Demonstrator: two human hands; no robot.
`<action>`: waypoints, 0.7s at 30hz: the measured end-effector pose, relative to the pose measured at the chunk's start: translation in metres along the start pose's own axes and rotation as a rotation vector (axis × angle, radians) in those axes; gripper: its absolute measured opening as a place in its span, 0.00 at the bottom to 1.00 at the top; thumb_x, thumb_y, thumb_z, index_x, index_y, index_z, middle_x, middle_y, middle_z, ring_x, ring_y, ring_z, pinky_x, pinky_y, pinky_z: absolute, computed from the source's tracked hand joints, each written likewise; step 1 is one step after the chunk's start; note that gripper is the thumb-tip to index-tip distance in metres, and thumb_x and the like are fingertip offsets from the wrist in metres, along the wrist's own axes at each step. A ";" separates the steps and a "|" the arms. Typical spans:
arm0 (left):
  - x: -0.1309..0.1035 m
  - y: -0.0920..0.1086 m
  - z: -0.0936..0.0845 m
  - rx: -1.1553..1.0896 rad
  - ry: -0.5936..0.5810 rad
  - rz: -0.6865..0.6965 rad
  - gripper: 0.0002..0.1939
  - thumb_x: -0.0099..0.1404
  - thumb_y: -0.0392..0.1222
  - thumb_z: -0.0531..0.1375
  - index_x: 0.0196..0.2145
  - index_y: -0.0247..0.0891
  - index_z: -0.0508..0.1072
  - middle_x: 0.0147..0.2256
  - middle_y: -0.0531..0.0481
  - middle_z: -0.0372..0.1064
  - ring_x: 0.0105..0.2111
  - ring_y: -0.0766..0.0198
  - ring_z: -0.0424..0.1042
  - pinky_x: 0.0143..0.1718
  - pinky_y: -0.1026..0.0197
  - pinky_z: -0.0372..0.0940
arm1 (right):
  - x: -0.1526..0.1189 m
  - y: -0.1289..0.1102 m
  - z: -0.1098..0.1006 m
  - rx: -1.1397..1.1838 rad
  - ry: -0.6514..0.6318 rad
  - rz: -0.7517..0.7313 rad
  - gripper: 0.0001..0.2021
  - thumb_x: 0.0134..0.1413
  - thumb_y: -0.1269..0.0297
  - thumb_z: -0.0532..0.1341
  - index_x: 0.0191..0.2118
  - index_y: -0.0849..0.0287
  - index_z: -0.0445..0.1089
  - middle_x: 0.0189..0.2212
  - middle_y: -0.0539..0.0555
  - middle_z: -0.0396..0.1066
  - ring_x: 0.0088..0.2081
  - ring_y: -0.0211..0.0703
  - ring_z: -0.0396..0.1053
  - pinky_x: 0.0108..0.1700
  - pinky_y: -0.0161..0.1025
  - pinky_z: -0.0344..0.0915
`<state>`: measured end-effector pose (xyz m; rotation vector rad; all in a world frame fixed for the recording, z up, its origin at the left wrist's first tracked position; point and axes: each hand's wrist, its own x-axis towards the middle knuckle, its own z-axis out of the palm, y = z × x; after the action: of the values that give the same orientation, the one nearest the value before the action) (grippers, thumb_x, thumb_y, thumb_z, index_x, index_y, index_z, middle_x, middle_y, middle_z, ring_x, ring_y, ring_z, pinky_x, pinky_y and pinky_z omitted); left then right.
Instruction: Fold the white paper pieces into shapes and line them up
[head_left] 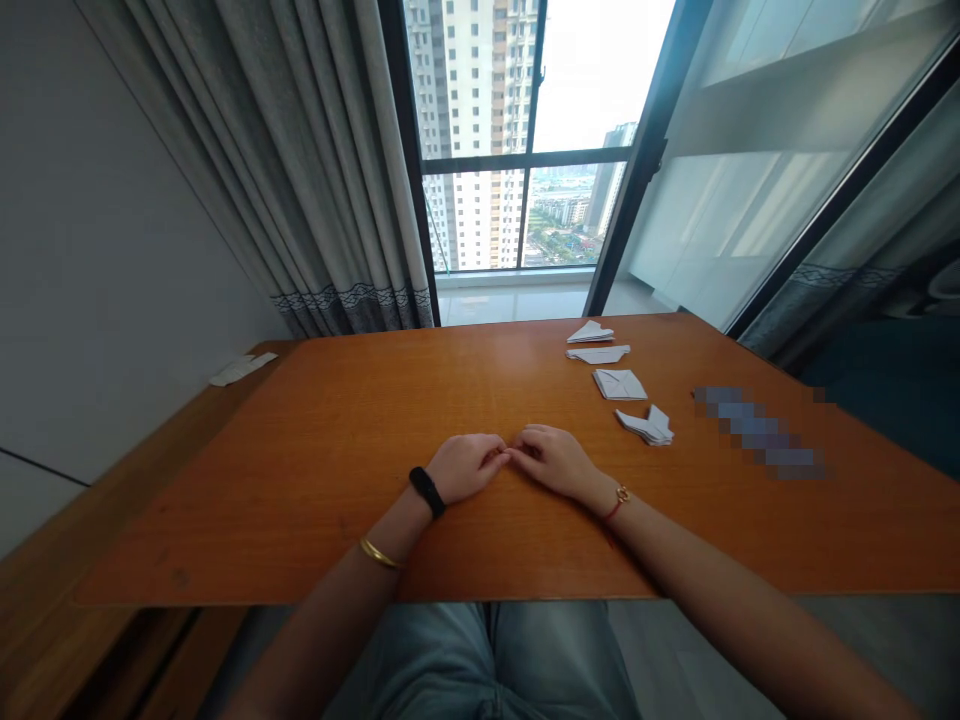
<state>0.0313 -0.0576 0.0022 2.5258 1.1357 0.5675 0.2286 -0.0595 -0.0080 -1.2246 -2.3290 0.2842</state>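
My left hand [466,465] rests on the wooden table [375,430], its fingers curled together and nothing visible in them. Beside it lies my right hand [553,460], likewise closed with its fingers bent. The fingertips of both hands meet in the middle. Four-sided folded paper [619,384] lies flat, beyond my right hand. Nearer to that hand is a folded paper piece [649,428] with a raised flap. Farther back sit a long thin folded paper [598,354] and a pointed folded paper [591,333]. The undersides of both hands are hidden.
A blurred-out, pixelated object [757,425] lies at the table's right. White paper or tissue [241,369] rests on the ledge at the left. A grey curtain [330,200] hangs beyond the table, beside a window [529,160]. The table's near edge runs above my legs.
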 end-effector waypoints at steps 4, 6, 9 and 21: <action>0.003 -0.004 0.000 0.013 0.069 0.006 0.09 0.64 0.41 0.54 0.30 0.38 0.71 0.27 0.50 0.69 0.30 0.63 0.66 0.34 0.62 0.57 | 0.014 -0.009 -0.005 -0.132 -0.065 -0.035 0.09 0.59 0.64 0.56 0.31 0.59 0.71 0.29 0.53 0.73 0.31 0.40 0.68 0.34 0.35 0.56; 0.004 -0.009 -0.001 0.023 0.091 -0.009 0.08 0.64 0.40 0.54 0.29 0.38 0.70 0.27 0.50 0.68 0.29 0.63 0.65 0.33 0.62 0.57 | 0.023 -0.013 -0.006 -0.160 -0.086 -0.045 0.09 0.59 0.66 0.56 0.31 0.59 0.72 0.30 0.54 0.73 0.31 0.40 0.68 0.33 0.35 0.55; 0.003 -0.016 -0.003 0.034 0.112 -0.034 0.11 0.65 0.40 0.52 0.27 0.38 0.68 0.26 0.51 0.66 0.28 0.63 0.63 0.31 0.61 0.56 | 0.030 -0.017 -0.002 -0.160 -0.076 -0.044 0.10 0.60 0.66 0.55 0.33 0.60 0.72 0.32 0.55 0.74 0.32 0.40 0.68 0.34 0.35 0.55; 0.002 -0.014 -0.005 -0.032 0.076 -0.030 0.11 0.64 0.43 0.53 0.25 0.38 0.66 0.25 0.52 0.64 0.27 0.64 0.62 0.29 0.62 0.55 | 0.021 -0.008 0.008 -0.056 -0.016 -0.065 0.10 0.61 0.62 0.57 0.34 0.61 0.73 0.30 0.53 0.71 0.33 0.40 0.65 0.38 0.36 0.57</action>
<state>0.0214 -0.0463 0.0005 2.4749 1.1788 0.6740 0.2090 -0.0468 -0.0055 -1.1738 -2.4002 0.2080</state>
